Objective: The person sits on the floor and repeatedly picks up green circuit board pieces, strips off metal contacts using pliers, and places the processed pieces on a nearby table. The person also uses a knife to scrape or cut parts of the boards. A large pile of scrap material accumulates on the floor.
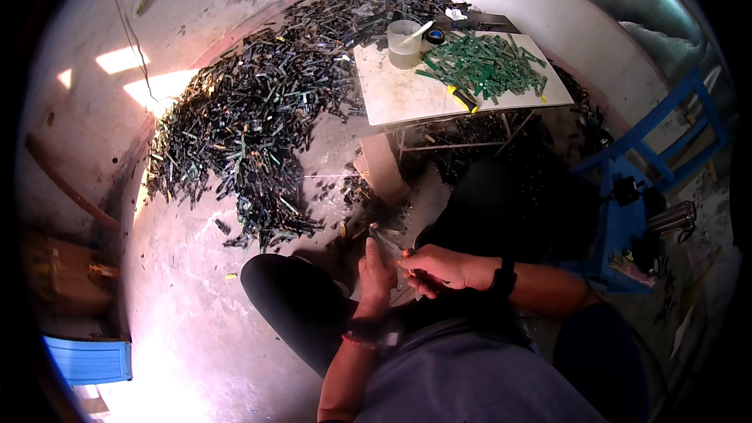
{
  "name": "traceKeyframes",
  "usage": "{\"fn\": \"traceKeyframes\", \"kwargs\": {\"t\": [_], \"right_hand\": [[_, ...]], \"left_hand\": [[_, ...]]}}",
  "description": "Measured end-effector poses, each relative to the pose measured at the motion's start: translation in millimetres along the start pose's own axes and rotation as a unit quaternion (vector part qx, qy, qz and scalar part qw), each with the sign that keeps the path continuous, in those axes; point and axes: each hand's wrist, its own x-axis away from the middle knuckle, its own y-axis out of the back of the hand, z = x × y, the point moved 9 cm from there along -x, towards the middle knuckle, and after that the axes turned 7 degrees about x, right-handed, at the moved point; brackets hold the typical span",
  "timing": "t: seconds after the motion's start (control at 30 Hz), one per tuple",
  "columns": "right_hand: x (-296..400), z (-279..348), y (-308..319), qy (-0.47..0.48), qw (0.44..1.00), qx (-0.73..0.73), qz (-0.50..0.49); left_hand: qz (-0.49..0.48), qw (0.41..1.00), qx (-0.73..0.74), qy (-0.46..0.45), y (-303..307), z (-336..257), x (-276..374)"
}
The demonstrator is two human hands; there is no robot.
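My right hand [443, 267] is closed around an orange-handled hand tool [406, 254]. Its thin metal part slants up and left towards my left hand [377, 273]; blur hides what kind of tool it is. The left thumb points away from me, pressed against a small dark piece [373, 227] at its tip, partly hidden by the hand. Both hands are close together between my knees, above the floor. Beyond them a large heap of dark narrow strips [252, 111] spreads over the concrete floor [182, 282].
Ahead stands a low white-topped table [399, 97]. On it are a pile of green strips [484, 64], a yellow-and-black tool handle [463, 98], a cloudy plastic cup [404, 50] and a dark roll [435, 36]. A blue chair [611, 200] at right holds a metal flask [672, 217].
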Motion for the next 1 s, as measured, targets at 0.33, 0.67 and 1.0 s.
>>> {"fn": "traceKeyframes", "kwargs": {"t": [0.33, 0.67, 1.0], "right_hand": [[19.5, 64.0, 19.9, 0.103, 0.747, 0.635, -0.166], [23.9, 72.6, 19.2, 0.177, 0.728, 0.621, -0.229], [18.6, 77.6, 14.4, 0.243, 0.892, 0.372, -0.09]], "left_hand": [[-0.006, 0.998, 0.054, 0.027, -2.1, 2.4, 6.0], [0.023, 0.988, 0.133, 0.074, -8.6, 0.0, 7.1], [0.19, 0.918, 0.276, 0.212, -43.7, 1.8, 32.4]]}}
